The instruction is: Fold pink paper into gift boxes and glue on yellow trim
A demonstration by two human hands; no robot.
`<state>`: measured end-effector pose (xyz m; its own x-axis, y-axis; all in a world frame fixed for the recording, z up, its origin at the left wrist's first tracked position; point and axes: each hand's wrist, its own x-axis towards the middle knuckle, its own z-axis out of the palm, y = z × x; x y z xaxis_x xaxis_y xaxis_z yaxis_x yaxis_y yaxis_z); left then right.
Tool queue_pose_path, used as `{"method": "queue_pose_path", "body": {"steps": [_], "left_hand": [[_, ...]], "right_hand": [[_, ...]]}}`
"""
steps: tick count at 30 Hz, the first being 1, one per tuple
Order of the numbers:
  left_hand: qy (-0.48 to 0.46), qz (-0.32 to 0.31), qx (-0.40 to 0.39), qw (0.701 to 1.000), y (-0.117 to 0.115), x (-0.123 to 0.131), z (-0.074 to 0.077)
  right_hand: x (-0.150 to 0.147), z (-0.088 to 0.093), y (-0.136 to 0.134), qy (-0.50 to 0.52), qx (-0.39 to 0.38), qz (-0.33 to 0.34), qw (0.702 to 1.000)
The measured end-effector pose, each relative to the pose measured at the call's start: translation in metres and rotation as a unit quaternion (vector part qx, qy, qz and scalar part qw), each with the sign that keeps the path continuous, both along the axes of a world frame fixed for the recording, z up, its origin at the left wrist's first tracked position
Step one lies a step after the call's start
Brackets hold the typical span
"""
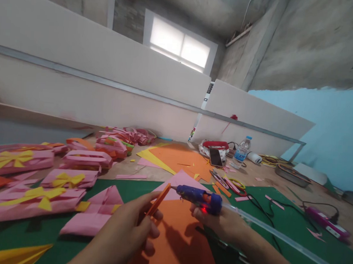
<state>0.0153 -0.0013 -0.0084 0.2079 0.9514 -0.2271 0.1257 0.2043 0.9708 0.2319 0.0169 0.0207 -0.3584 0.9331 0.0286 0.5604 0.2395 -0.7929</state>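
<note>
Between the fingers of my left hand (142,221) is a narrow folded orange paper strip (159,200), tilted upward. My right hand (221,222) grips a blue hot glue gun (199,198) with a small red light lit on it. The gun's nozzle points left and sits at the strip's upper end; whether they touch I cannot tell. A long clear glue stick (278,230) runs out of the gun's back to the right. Under both hands lies an orange paper sheet (184,238), with a pink sheet (179,182) just beyond it.
Pink paper bags with yellow bows (67,179) crowd the left side. Scissors (219,178), a phone (215,157) and a water bottle (241,152) stand or lie behind the right hand. A purple power strip (326,223) with black cord lies right on the green mat (292,242).
</note>
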Motion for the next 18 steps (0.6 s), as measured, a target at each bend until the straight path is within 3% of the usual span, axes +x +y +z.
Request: {"method": "queue_pose_path", "body": {"steps": [7, 15, 18], "left_hand": [[0.012, 0.024, 0.012, 1.000, -0.004, 0.004, 0.008], [-0.046, 0.035, -0.049, 0.997, -0.006, 0.006, 0.016], [-0.067, 0.025, -0.073, 0.995, -0.005, 0.006, 0.017]], "right_hand": [[-0.005, -0.001, -0.003, 0.041, -0.021, 0.017, 0.999], [-0.012, -0.002, -0.009, 0.110, -0.047, 0.075, 0.990], [-0.010, -0.002, -0.007, 0.094, -0.031, 0.043, 0.994]]}}
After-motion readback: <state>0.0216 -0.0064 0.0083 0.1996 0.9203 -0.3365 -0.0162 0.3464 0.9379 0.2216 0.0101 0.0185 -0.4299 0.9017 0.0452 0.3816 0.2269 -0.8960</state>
